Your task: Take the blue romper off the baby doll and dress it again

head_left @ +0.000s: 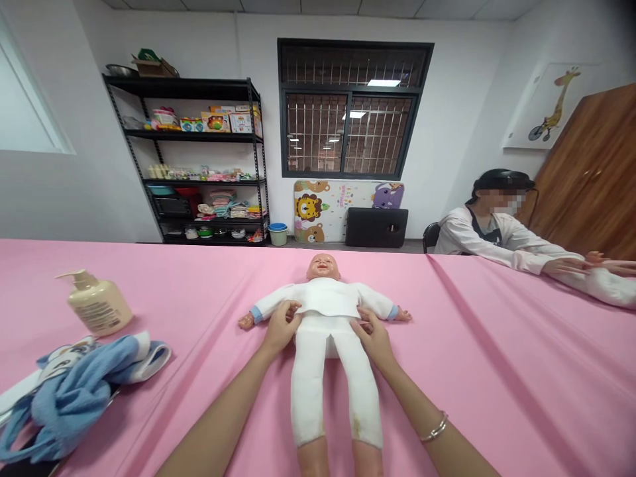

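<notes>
A baby doll (322, 268) lies face up on the pink tablecloth (209, 371), its head away from me and its arms spread. It wears a white top (330, 296) with blue cuffs and white leggings (311, 384). At the doll's left-hand side of the picture, my left hand (284, 324) pinches the lower edge of the top near the waist. On the other side my right hand (372, 331) has its fingers closed on the opposite corner of that hem. A silver bracelet circles my right wrist.
To the left stand a beige pump bottle (102, 308) and a crumpled blue and white cloth (74, 391). Across the table at right, a seated person (489, 225) reaches toward another white-clad doll (609, 285). Behind are a black shelf (199, 136) and a window.
</notes>
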`<state>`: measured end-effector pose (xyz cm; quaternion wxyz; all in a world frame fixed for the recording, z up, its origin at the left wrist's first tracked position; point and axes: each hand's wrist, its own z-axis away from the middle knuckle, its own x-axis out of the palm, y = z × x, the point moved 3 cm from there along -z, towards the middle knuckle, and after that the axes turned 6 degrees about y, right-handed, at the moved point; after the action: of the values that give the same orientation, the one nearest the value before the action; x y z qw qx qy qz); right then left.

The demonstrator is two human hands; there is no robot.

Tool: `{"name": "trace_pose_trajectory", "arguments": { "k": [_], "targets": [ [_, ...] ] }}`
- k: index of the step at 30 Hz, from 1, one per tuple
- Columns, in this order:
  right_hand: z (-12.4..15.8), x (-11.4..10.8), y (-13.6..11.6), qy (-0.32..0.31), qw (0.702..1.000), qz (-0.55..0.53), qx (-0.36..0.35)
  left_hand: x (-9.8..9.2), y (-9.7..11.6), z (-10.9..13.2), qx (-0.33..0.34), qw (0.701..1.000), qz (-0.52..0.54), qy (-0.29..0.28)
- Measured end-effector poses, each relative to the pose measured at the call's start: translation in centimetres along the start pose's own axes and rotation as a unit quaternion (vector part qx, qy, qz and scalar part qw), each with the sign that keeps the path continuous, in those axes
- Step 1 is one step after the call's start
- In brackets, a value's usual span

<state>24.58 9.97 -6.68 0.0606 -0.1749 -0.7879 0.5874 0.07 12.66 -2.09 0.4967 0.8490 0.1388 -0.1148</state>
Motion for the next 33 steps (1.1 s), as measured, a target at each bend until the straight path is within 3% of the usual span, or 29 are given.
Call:
{"name": "trace_pose_trajectory", "arguments": {
  "k": [3, 8, 11, 14, 18, 22, 27, 33],
  "targets": [
    [-0.2, -0.3, -0.2, 0.032, 0.998, 0.050, -0.013, -0.1, -0.1, -0.1, 0.018, 0.999, -0.023, 0.019],
    [-0.1, -1.0, -1.5, 0.127, 0.972, 0.150, -0.129, -0.8, -0.5, -0.2, -0.020, 0.992, -0.090, 0.082],
    [0.3, -0.7, -1.4, 0.069, 0.972, 0.183, -0.131, -1.1, -0.7, -0.1, -0.054, 0.987, -0.112, 0.104],
    [0.5, -0.1, -1.0, -0.015, 0.977, 0.195, -0.081, -0.9, -0.4, 0.1, -0.052, 0.991, -0.111, 0.056],
    [0.6, 0.2, -1.4, -0.019, 0.995, 0.095, -0.013, -0.5, 0.4, 0.5, -0.026, 0.996, -0.086, -0.022],
    [0.7, 0.8, -1.9, -0.055, 0.997, -0.017, 0.044, -0.1, 1.0, 0.7, -0.007, 0.997, -0.052, -0.057],
    [0.0, 0.9, -1.7, -0.059, 0.998, -0.029, 0.002, 0.4, 0.9, 0.3, -0.025, 0.998, -0.005, -0.059],
    [-0.3, 0.5, -0.9, 0.011, 0.996, 0.087, -0.008, 0.0, 0.0, -0.2, -0.005, 0.997, -0.078, 0.015]
  ]
}}
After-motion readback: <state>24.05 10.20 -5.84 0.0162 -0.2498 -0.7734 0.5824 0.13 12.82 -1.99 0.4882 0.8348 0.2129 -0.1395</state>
